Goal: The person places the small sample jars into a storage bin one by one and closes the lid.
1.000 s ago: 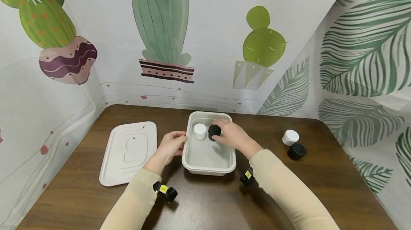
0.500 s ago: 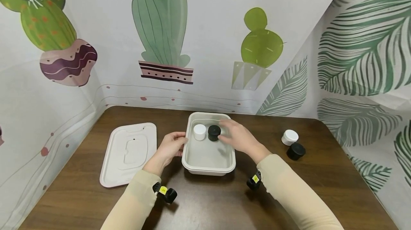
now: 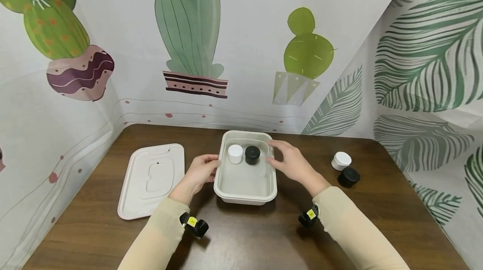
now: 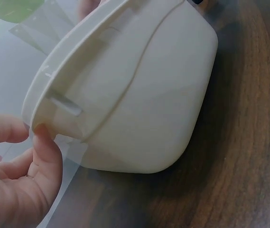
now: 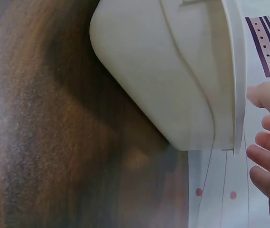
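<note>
A pale plastic food box [image 3: 247, 184] stands on the table, with a small white round jar [image 3: 235, 154] and a small black round jar [image 3: 252, 155] side by side inside it, towards its far end. My left hand [image 3: 200, 173] pinches the box's left rim; the left wrist view shows its thumb at the rim and a bent finger [image 4: 48, 159] under the edge. My right hand [image 3: 293, 164] is at the box's right rim, fingers loosely spread and holding nothing. From the right wrist, its fingers appear beside the rim of the box wall [image 5: 158, 71].
The box's flat pale lid [image 3: 130, 192] lies on the table to the left. Over on the right, another white jar [image 3: 341, 161] stands close to another black jar [image 3: 349, 177]. A patterned cloth wall [image 3: 249, 52] rises behind the brown table [image 3: 249, 236].
My right hand has let go of the black jar inside the box and drawn back rightward to the rim. The left hand stays on the left rim.
</note>
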Available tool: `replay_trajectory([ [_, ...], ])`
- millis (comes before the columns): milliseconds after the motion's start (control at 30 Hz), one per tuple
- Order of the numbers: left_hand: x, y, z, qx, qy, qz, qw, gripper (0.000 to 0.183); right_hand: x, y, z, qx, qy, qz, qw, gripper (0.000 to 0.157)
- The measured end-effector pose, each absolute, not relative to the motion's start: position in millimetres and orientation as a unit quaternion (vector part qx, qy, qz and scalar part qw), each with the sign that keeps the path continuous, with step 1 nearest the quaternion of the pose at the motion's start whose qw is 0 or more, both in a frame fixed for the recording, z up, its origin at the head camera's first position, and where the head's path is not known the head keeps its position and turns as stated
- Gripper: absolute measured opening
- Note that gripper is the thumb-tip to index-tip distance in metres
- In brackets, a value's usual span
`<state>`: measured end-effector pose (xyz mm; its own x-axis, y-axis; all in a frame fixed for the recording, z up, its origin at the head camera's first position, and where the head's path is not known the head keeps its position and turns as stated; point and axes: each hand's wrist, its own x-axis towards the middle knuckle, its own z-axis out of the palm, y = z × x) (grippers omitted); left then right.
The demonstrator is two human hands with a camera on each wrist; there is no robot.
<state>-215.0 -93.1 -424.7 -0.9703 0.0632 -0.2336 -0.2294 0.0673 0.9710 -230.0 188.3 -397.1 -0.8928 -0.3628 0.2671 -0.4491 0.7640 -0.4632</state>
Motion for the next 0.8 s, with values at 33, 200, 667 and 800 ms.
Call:
replay_trajectory([
  [33,-215.3,-93.2,-424.7,-0.058,0.723,0.68,0.108,0.033,-229.3,189.7,-397.1,0.214,-0.935,0.27,0.081,0.055],
  [200,-217.3,-93.5,-425.8,-0.057,0.719,0.684,0.109,0.034,-226.5,198.0,-398.6,0.199,-0.934,0.285,0.08,0.056],
  [667,-217.7,-94.2,-423.5,-0.065,0.719,0.683,0.111,0.034,-220.5,224.0,-405.2,0.153,-0.929,0.323,0.093,0.064],
  [800,-218.4,-94.3,-424.6,-0.069,0.717,0.684,0.113,0.036,-218.7,230.4,-409.2,0.141,-0.931,0.324,0.093,0.064],
])
